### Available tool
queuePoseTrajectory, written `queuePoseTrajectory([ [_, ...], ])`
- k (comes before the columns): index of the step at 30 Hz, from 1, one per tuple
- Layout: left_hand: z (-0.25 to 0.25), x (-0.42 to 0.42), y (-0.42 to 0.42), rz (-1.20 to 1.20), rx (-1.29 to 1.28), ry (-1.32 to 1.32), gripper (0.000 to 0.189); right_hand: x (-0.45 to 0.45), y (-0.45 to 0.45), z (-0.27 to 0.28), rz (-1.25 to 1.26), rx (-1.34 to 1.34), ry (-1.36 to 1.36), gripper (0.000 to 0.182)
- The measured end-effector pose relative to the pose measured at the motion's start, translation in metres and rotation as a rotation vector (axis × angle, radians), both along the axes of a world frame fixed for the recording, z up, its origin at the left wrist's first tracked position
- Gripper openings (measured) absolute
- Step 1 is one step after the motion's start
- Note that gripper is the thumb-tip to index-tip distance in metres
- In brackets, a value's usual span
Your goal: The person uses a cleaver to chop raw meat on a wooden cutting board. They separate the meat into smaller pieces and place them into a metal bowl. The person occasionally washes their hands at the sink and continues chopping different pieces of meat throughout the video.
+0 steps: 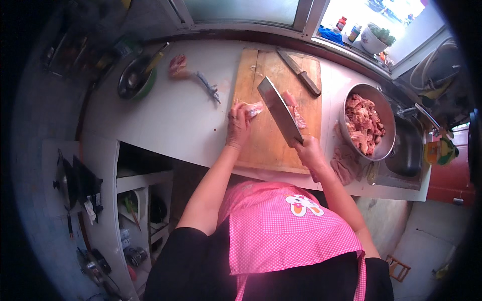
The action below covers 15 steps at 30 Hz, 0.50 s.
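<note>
My left hand (239, 122) grips a piece of raw meat (255, 109) at the left side of the wooden cutting board (263, 152). The cut end of that piece points right, towards the blade. In my right hand (311, 152) is the handle of a cleaver (280, 111), its broad blade slanting up and left over the board. Cut raw meat pieces (295, 111) lie just right of the blade, partly hidden by it. A knife with a dark handle (299, 71) rests at the board's upper right.
Right of the board, a metal bowl (343, 113) holds chopped raw meat, beside a sink (404, 150). A crumpled cloth (344, 165) lies below the bowl. On the left counter are a dark poultry foot (209, 87), another meat piece (179, 67) and a green bowl (145, 88).
</note>
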<state>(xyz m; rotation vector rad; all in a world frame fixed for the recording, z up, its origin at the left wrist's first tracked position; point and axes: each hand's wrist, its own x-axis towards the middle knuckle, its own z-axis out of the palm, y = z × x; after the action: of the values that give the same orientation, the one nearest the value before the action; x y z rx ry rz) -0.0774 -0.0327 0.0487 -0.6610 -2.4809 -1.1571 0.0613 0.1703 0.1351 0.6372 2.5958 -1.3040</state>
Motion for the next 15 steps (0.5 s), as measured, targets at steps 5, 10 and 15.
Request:
queuePoseTrajectory([
  [5, -0.012, 0.025, -0.020, -0.125, -0.014, -0.073, 0.030, 0.002, -0.006, 0.011, 0.062, 0.039, 0.012, 0.037],
  [10, 0.013, 0.026, -0.009, -0.019, 0.073, -0.202, 0.029, -0.022, -0.021, 0.059, 0.117, 0.040, 0.242, 0.029],
  [15, 0.006, 0.027, -0.007, -0.007, 0.047, -0.151, 0.028, -0.065, -0.051, 0.158, -0.040, -0.064, 0.662, 0.020],
])
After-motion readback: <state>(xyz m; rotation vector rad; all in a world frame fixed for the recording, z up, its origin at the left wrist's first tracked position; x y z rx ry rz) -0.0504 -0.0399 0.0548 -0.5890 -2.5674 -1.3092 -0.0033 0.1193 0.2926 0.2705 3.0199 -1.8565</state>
